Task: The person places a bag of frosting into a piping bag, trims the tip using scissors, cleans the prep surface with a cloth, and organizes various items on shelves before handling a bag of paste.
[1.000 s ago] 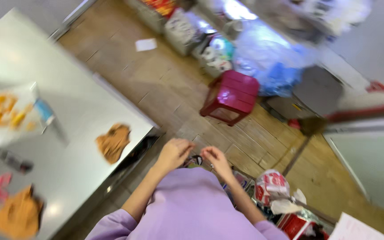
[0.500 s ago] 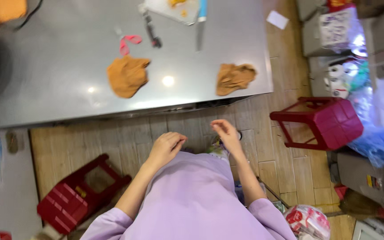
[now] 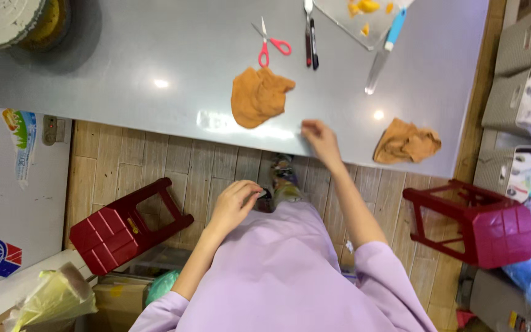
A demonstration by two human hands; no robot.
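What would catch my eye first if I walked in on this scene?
Probably the two orange lumps of dough on the grey table, with the right hand reaching to the table edge between them. Red-handled scissors lie just beyond the nearer lump, and red plastic stools stand on either side.

Red-handled scissors (image 3: 270,42) are lying beside two pens (image 3: 310,38) on the grey table (image 3: 155,61); a second orange cloth (image 3: 407,142) is sitting near its corner. Two red stools (image 3: 124,224) are standing on the floor.
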